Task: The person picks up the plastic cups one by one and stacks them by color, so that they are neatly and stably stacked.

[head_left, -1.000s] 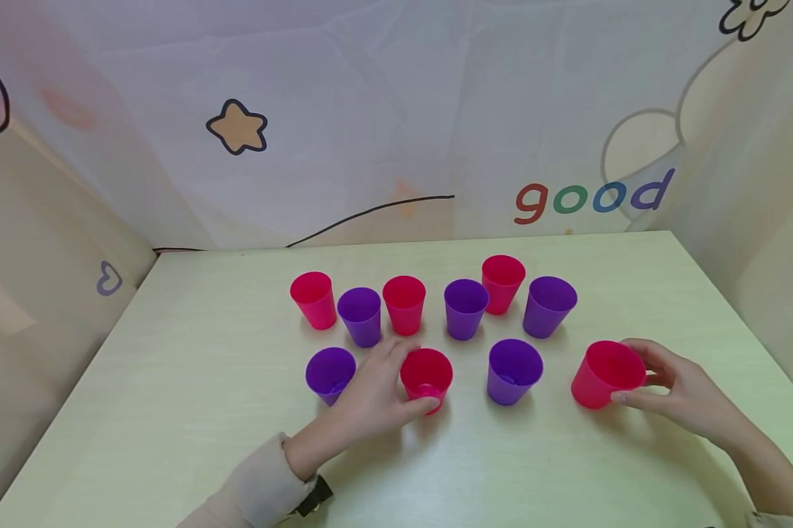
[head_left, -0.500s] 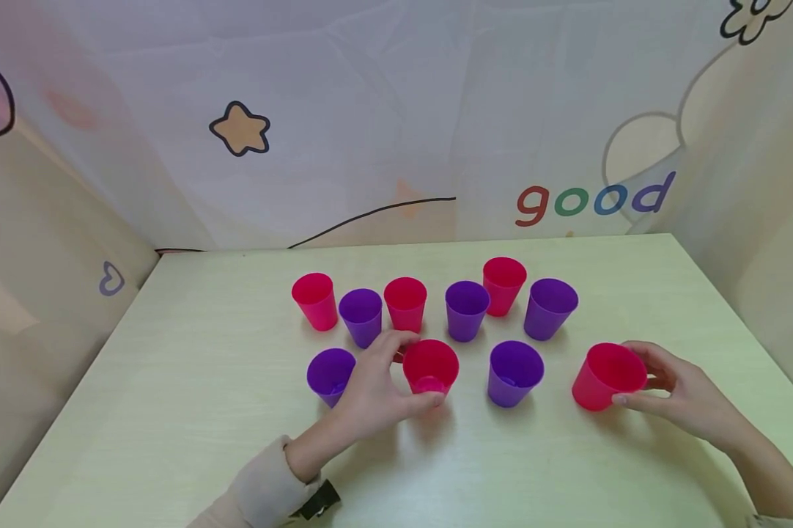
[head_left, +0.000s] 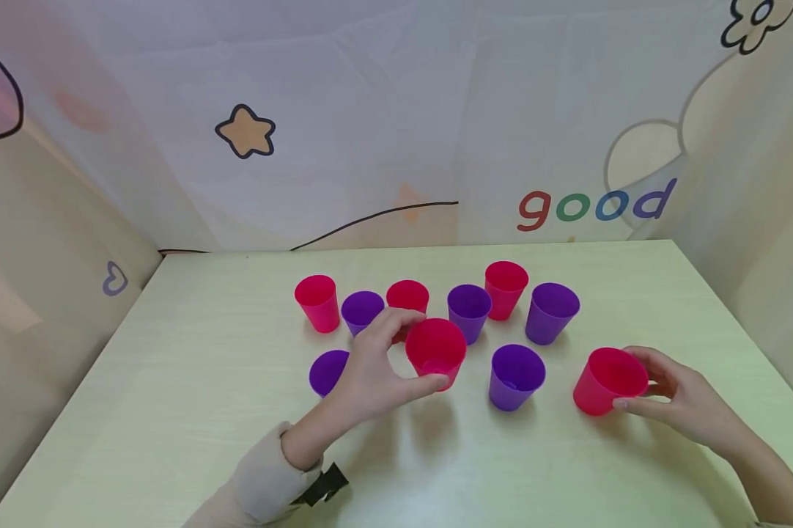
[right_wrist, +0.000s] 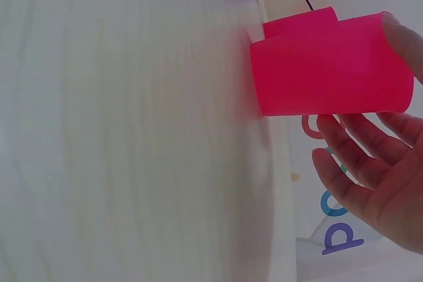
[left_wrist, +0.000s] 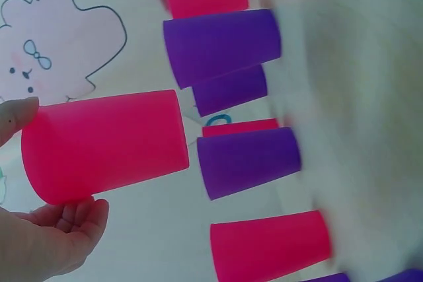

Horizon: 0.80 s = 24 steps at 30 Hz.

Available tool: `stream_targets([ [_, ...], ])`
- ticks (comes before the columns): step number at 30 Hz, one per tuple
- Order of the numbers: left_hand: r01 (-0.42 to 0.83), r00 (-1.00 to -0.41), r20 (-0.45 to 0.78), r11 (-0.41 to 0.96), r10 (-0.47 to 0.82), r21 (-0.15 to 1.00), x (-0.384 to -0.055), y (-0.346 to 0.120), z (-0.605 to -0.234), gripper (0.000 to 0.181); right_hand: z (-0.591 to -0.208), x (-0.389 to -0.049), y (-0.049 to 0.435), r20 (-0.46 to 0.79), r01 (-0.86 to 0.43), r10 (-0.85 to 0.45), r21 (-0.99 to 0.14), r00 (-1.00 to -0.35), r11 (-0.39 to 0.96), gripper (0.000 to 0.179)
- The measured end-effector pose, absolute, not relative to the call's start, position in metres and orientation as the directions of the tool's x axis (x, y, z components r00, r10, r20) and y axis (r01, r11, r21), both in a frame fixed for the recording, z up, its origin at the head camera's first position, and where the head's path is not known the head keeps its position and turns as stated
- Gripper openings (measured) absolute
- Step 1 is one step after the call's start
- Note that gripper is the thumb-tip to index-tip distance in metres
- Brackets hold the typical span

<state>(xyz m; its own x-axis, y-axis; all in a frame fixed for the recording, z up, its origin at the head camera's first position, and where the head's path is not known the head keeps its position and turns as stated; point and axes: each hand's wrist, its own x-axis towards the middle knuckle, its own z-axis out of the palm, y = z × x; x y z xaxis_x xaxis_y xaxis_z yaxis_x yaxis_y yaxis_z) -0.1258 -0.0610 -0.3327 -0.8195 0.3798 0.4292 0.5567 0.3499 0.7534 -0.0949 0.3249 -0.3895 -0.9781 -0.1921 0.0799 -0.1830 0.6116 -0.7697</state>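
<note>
My left hand [head_left: 377, 367] grips a pink cup [head_left: 439, 359] near its rim, thumb on the near side and fingers on the far side. That cup is upright and lifted off the table, its shadow below it; in the left wrist view the held cup [left_wrist: 106, 146] is apart from the others. At the right, my right hand [head_left: 683, 396] holds another pink cup [head_left: 604, 385] between thumb and fingers. In the right wrist view this second cup [right_wrist: 330, 67] stands with its base on the table. Between the hands stands a purple cup [head_left: 515, 378].
Behind stand a pink cup [head_left: 319, 304], a purple cup [head_left: 363, 308], a pink cup [head_left: 408, 295], a purple cup [head_left: 469, 312], a pink cup [head_left: 506, 290] and a purple cup [head_left: 552, 314]. Another purple cup [head_left: 326, 372] is partly behind my left hand. A printed curtain [head_left: 370, 110] backs the table [head_left: 172, 411].
My left hand has raised its pink cup off the table, up and slightly to the right. The right hand and its cup have stayed in place.
</note>
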Motion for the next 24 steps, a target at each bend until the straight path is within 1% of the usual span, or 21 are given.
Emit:
stream_targets([
  [7, 0.594, -0.796, 0.483, 0.316, 0.366, 0.74, -0.128, -0.055, -0.322, 0.059, -0.39, -0.095, 0.324, 0.09, -0.195, -0.195, -0.755, -0.977, 0.627, 0.055],
  [16, 0.596, -0.79, 0.482, 0.291, 0.38, 0.748, -0.132, -0.046, -0.308, 0.061, -0.39, -0.096, 0.324, 0.088, -0.197, -0.202, -0.756, -0.975, 0.624, 0.054],
  [24, 0.621, -0.761, 0.506, 0.229, 0.407, 0.75, -0.136, -0.029, -0.296, 0.06, -0.389, -0.095, 0.324, 0.092, -0.2, -0.202, -0.758, -0.975, 0.621, 0.055],
])
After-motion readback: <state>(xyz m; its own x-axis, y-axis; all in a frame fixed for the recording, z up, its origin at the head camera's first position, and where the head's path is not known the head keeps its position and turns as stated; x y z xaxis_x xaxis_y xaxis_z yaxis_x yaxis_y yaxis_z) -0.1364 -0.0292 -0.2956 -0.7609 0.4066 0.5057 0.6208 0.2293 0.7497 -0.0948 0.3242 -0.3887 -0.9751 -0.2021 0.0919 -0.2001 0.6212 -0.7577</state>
